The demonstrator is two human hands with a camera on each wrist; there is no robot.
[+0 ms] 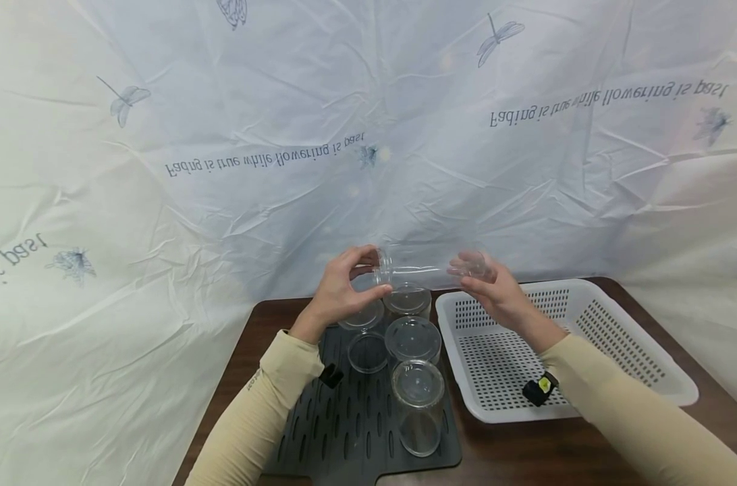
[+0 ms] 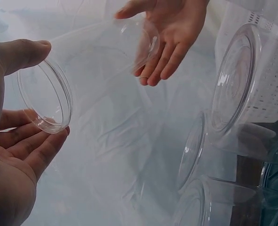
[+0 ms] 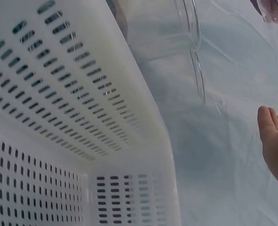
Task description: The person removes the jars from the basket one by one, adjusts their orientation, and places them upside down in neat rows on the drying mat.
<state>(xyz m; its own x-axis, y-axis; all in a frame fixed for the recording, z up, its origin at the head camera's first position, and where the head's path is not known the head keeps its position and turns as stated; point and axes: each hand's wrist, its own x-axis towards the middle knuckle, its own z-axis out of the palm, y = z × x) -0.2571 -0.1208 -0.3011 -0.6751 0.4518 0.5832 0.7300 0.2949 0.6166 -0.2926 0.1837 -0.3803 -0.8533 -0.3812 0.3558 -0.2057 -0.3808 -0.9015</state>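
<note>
A clear cylindrical jar [image 1: 420,266] lies sideways in the air between both hands, over the back of the table. My left hand [image 1: 344,280] pinches its ringed mouth end, thumb on one side and fingers on the other. At the rounded base end is my right hand [image 1: 496,290]; in the left wrist view its fingers [image 2: 169,59] are extended and overlap the base, with the thumb apart from them. Below the hands, several similar clear jars [image 1: 413,341] stand on a dark slotted mat [image 1: 320,432].
A white perforated basket [image 1: 466,391] stands to the right of the mat, under the right forearm. Both rest on a dark brown wooden table [image 1: 526,452]. A pale printed sheet [image 1: 283,223] hangs behind and around the table.
</note>
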